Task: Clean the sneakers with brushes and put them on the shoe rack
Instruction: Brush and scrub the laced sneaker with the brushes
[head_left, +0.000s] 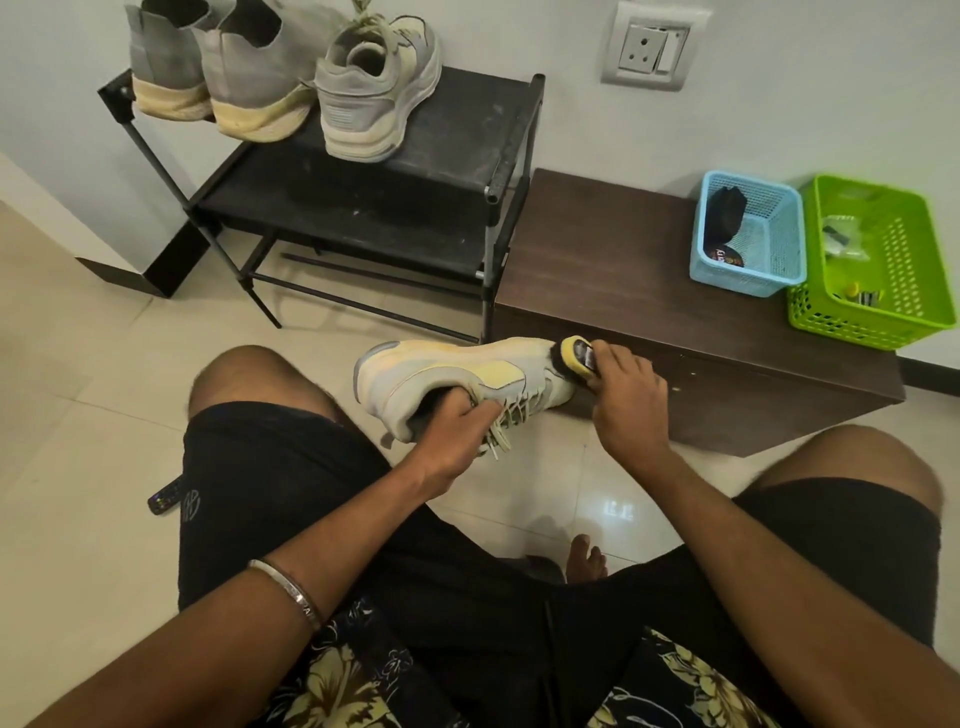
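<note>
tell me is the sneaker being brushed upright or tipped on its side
Tipped on its side. The sneaker shows its side panel upward, the left hand gripping its collar while the right hand presses the brush to its toe.

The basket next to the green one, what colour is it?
Light blue basket, seen in the head view.

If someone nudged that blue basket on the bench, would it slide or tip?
The blue basket would probably slide easily: thin mesh plastic holding only a few small items, so likely light. Tipping seems unlikely, since it is low and wide and stands flat on the wooden bench.
</note>
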